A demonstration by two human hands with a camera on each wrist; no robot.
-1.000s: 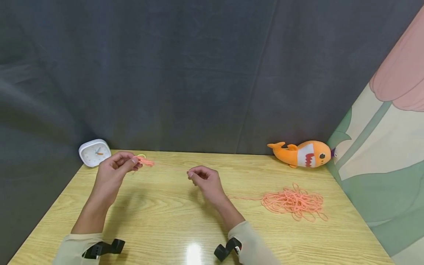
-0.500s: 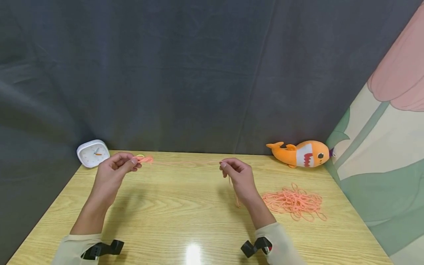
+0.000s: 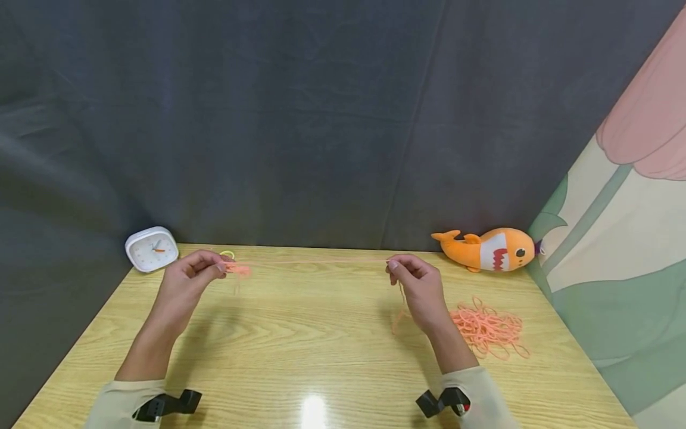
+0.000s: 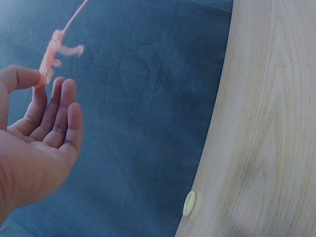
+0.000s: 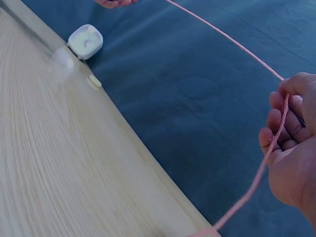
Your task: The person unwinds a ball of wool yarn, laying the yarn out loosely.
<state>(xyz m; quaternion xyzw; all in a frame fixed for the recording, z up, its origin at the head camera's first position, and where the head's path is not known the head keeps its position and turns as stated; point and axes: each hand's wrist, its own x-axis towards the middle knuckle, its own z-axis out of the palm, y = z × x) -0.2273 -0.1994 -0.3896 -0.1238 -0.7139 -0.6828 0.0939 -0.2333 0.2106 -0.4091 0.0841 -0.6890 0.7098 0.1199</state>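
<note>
My left hand [image 3: 184, 286] pinches a small looped, knotted piece of coral-pink yarn [image 4: 49, 57] between thumb and index finger, its other fingers loosely bent. From that piece a single yarn strand [image 5: 229, 38] runs straight across to my right hand [image 3: 420, 289]. There the thumb and index finger pinch the strand, both hands being raised above the table. Below the right fingers the yarn hangs down across the palm in the right wrist view. A loose heap of the same yarn [image 3: 490, 328] lies on the table, partly hidden by my right forearm.
A white clock [image 3: 152, 249] stands at the table's back left corner. Behind my left fingertips shows a small yellow ring-like thing [image 3: 227, 254] by the back edge. An orange plush shark [image 3: 485, 250] lies at the back right. A dark curtain [image 3: 300, 131] hangs behind the wooden table [image 3: 300, 333].
My right hand has moved right, away from the left, and the strand between them has lengthened. The left hand has barely moved. The yarn tail below the right hand has shifted right.
</note>
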